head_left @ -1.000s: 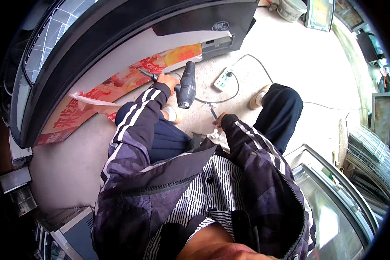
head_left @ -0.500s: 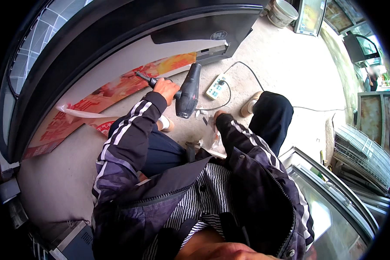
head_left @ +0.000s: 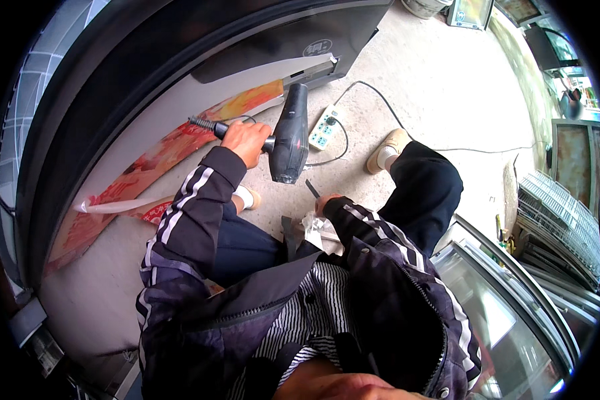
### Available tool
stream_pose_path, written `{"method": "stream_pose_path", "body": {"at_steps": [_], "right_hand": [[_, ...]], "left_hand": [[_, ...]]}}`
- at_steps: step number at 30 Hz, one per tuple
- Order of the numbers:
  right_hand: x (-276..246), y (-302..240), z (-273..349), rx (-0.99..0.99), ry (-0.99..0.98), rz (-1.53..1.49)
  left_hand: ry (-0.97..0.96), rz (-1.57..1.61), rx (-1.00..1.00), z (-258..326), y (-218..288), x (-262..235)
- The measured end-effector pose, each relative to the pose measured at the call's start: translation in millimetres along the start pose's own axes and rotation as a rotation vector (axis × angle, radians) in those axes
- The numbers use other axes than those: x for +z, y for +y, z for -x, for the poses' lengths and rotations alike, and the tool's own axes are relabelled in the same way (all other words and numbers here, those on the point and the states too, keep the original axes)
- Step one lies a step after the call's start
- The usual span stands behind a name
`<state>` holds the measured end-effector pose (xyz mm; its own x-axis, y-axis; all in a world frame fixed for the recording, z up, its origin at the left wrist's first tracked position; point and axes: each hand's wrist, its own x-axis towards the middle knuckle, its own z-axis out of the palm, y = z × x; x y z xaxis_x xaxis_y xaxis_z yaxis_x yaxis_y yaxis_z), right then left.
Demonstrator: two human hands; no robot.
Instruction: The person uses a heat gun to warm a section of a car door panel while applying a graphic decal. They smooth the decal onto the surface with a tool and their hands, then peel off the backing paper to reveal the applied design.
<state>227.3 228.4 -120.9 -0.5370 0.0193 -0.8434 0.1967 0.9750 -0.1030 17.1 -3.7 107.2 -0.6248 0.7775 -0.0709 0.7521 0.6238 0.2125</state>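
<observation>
The left hand (head_left: pixel 247 142) is clenched out front, the right hand (head_left: pixel 324 203) closer in.

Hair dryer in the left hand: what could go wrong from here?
The cable from the power strip runs toward the right leg, so a shifting right foot might snag it. The hair dryer, held in the left hand, could knock the thin dark piece in the right hand; they look close in this view. Loose plastic beside the right hand might get caught.
</observation>
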Motion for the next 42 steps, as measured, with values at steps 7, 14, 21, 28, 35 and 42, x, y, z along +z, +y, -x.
{"method": "stream_pose_path", "body": {"at_steps": [7, 14, 21, 28, 35, 42], "right_hand": [[-117, 46, -86, 0.009, 0.566, -0.573], [-306, 52, -113, -0.213, 1.187, -0.995], [-340, 21, -116, -0.054, 1.266, -1.101], [-342, 9, -113, 0.098, 1.369, -1.049], [-341, 3, -113, 0.154, 1.334, -1.078], [-339, 10, -112, 0.094, 1.315, -1.030]], "left_hand": [[-0.063, 0.029, -0.059, -15, 7, -14], [-0.028, 0.090, 0.036, -42, 6, -12], [-0.107, 0.082, 0.029, -64, -3, 1], [-0.110, 0.084, -0.001, -80, -5, -3], [-0.064, 0.112, 0.012, -81, -5, 1], [-0.034, 0.116, 0.035, -84, -1, 0]]}}
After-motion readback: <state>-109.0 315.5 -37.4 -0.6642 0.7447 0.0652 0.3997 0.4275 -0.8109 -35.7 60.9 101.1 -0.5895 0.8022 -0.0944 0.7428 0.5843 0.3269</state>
